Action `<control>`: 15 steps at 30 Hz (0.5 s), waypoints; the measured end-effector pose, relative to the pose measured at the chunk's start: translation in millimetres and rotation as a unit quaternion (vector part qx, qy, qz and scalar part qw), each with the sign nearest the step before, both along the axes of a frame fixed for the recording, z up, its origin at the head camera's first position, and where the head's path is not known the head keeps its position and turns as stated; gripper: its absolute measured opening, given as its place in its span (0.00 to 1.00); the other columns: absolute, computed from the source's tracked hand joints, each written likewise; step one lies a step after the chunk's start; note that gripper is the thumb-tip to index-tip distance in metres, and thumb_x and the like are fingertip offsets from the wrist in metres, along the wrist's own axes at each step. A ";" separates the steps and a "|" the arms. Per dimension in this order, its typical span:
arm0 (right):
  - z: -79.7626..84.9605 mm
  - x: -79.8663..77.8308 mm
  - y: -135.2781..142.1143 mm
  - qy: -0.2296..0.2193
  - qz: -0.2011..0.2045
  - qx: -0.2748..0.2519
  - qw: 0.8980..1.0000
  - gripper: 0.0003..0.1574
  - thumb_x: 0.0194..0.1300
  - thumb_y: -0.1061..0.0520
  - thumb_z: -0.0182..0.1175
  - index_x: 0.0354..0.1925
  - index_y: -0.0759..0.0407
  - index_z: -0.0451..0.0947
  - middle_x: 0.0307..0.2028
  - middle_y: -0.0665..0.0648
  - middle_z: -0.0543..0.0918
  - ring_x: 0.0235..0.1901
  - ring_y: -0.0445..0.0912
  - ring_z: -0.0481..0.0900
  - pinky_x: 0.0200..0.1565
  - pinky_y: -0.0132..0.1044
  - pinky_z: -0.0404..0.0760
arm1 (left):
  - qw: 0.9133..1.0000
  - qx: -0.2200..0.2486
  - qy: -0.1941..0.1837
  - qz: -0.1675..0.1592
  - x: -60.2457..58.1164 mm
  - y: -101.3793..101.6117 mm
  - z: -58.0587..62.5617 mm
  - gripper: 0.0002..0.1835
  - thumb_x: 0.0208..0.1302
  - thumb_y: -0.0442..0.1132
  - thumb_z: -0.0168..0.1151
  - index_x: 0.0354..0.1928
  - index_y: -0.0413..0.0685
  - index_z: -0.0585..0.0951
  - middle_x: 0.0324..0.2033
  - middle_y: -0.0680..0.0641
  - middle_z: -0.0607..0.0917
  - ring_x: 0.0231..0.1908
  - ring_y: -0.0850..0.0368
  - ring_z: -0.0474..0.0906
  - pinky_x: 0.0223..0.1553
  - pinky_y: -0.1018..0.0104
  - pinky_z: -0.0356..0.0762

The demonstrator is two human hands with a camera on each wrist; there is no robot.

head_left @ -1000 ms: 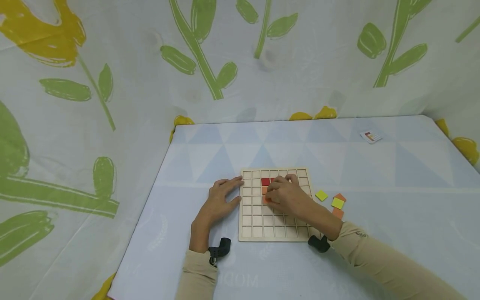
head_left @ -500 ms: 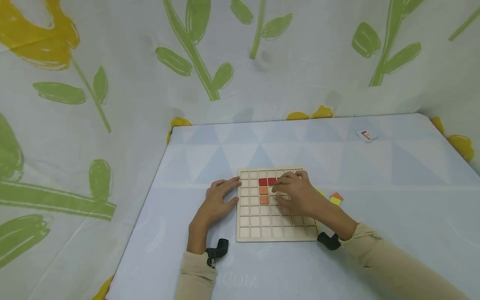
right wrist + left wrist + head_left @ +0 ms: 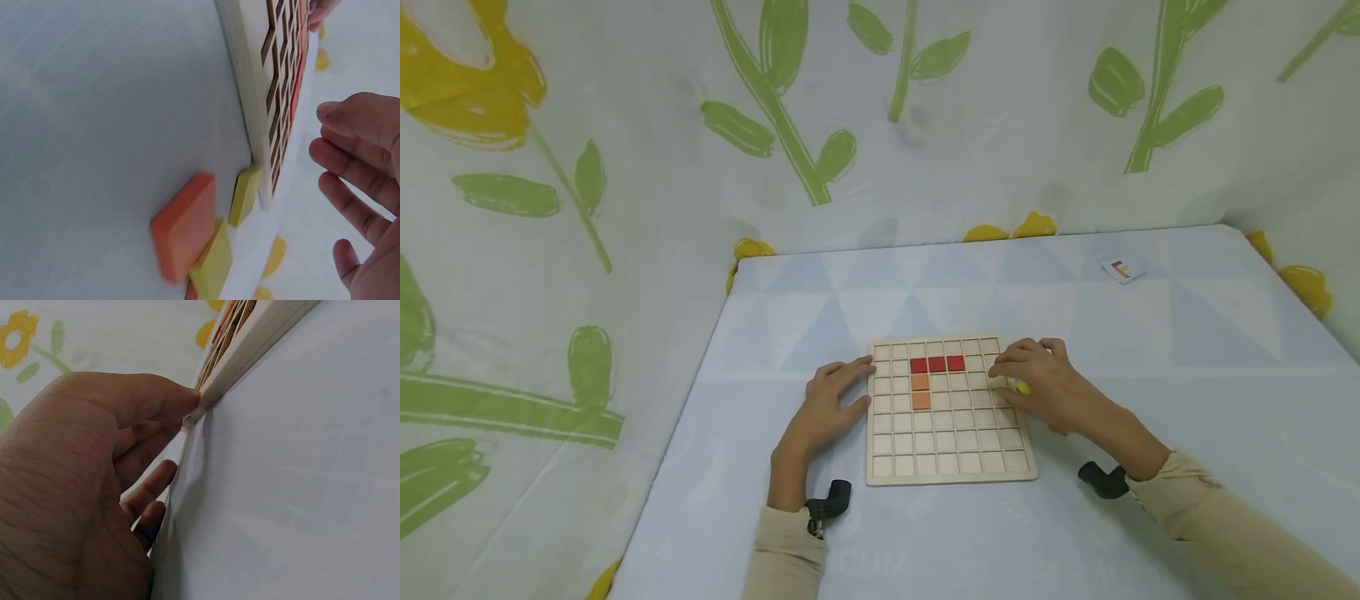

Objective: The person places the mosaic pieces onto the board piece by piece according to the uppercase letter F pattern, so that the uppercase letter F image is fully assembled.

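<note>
Right hand (image 3: 1039, 382) has moved rightward, fingers parted, empty; left hand (image 3: 827, 405), fingers uncurled, touches grid board (image 3: 955, 421) on table (image 3: 962, 537). Risk: low reach could knock yellow tile (image 3: 244, 195) beside board.

Red tiles (image 3: 937, 364) and orange tiles (image 3: 921, 401) colour the pale gridded board (image 3: 943, 421).
</note>
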State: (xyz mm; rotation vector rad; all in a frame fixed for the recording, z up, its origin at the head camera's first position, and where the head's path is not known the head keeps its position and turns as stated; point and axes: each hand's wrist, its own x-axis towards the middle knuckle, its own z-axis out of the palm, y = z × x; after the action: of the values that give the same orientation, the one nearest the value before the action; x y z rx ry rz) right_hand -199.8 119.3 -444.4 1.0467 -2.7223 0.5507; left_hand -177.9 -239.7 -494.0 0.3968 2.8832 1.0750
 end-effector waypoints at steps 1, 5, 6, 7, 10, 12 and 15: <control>0.6 0.3 3.7 -0.003 -0.004 0.003 1.000 0.15 0.53 0.61 0.76 0.42 0.57 0.87 0.43 0.53 0.86 0.52 0.54 0.76 0.53 0.62 0.62 | 1.000 -0.003 -0.002 0.001 0.1 0.3 -0.1 0.26 0.68 0.45 0.59 0.69 0.62 0.75 0.71 0.67 0.66 0.69 0.55 0.57 0.68 0.45 0.51; 1.0 1.0 19.6 -0.020 -0.024 0.016 0.999 0.15 0.55 0.62 0.74 0.44 0.56 0.87 0.45 0.54 0.85 0.53 0.54 0.75 0.53 0.63 0.60 | 1.000 -0.010 -0.010 0.004 0.2 0.7 0.5 0.27 0.69 0.45 0.59 0.70 0.63 0.74 0.71 0.68 0.66 0.70 0.56 0.56 0.68 0.45 0.51; 0.9 1.4 23.8 -0.024 -0.029 0.017 0.999 0.15 0.55 0.62 0.74 0.44 0.56 0.87 0.45 0.54 0.85 0.53 0.54 0.75 0.54 0.63 0.60 | 1.000 -0.010 -0.011 0.004 0.2 0.7 0.7 0.27 0.69 0.45 0.59 0.70 0.63 0.74 0.71 0.68 0.66 0.70 0.56 0.56 0.68 0.45 0.51; 0.5 1.7 28.2 -0.027 -0.035 0.018 0.999 0.15 0.55 0.62 0.74 0.44 0.56 0.87 0.45 0.54 0.85 0.53 0.54 0.75 0.54 0.63 0.60 | 1.000 -0.008 -0.011 0.003 0.3 0.9 1.0 0.27 0.69 0.45 0.59 0.70 0.63 0.74 0.71 0.68 0.66 0.70 0.55 0.56 0.68 0.44 0.51; -1.1 3.0 40.7 -0.026 -0.044 0.015 0.999 0.16 0.54 0.62 0.74 0.44 0.56 0.87 0.45 0.55 0.85 0.53 0.55 0.75 0.53 0.63 0.60 | 1.000 -0.006 -0.006 0.002 0.1 0.9 1.0 0.27 0.68 0.45 0.59 0.69 0.63 0.74 0.71 0.68 0.66 0.69 0.55 0.56 0.67 0.43 0.53; -2.3 3.9 48.3 -0.024 -0.047 0.008 0.999 0.16 0.54 0.63 0.74 0.43 0.56 0.87 0.45 0.55 0.85 0.53 0.55 0.75 0.52 0.63 0.60 | 1.000 -0.006 -0.002 0.002 -0.1 0.7 0.2 0.27 0.68 0.45 0.59 0.69 0.63 0.74 0.71 0.68 0.66 0.69 0.54 0.56 0.67 0.42 0.54; -4.2 6.1 58.1 -0.022 -0.051 0.002 0.998 0.16 0.54 0.65 0.73 0.43 0.56 0.87 0.44 0.54 0.85 0.52 0.55 0.74 0.51 0.63 0.60 | 1.000 -0.005 -0.005 0.002 0.1 0.7 -0.8 0.27 0.68 0.45 0.60 0.69 0.63 0.75 0.70 0.68 0.66 0.70 0.53 0.56 0.67 0.41 0.53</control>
State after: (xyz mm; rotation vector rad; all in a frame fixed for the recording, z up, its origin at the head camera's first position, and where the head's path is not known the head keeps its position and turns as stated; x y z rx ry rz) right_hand -193.7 177.4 -448.7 0.9014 -2.7966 0.5589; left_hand -177.8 -239.0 -494.9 0.3839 2.8800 1.0606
